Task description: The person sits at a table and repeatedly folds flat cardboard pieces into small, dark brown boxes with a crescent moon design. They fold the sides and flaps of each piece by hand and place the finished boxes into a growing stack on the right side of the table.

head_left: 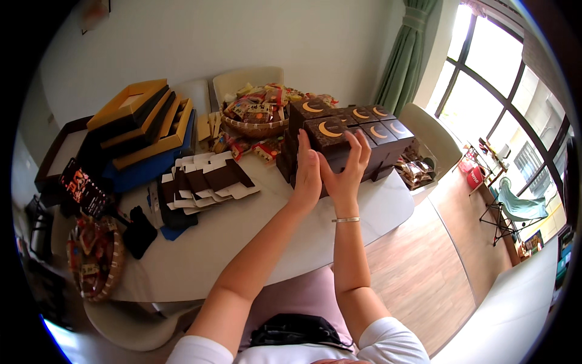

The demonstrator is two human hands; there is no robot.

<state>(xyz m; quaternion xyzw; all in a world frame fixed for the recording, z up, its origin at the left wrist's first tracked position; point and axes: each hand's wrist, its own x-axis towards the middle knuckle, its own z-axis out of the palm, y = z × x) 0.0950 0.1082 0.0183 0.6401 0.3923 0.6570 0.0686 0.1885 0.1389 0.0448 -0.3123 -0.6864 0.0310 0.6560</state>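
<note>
Moon-print boxes (381, 148) piled at the right end of the table (197, 249), toward the far edge
So the left hand (308, 176) is upright, fingers straight, in front of the stack, and the right hand (344, 175) is right beside it, fingers bent. Honestly can't tell if either one's actually gripping a box. Wicker basket (257, 130) of wrapped snacks sits just left, brown-and-white cartons (209, 181) nearer the table's middle.

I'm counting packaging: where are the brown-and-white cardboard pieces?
In the head view, the pieces lie left of centre on the white tabletop, left of the bare left hand.
</note>
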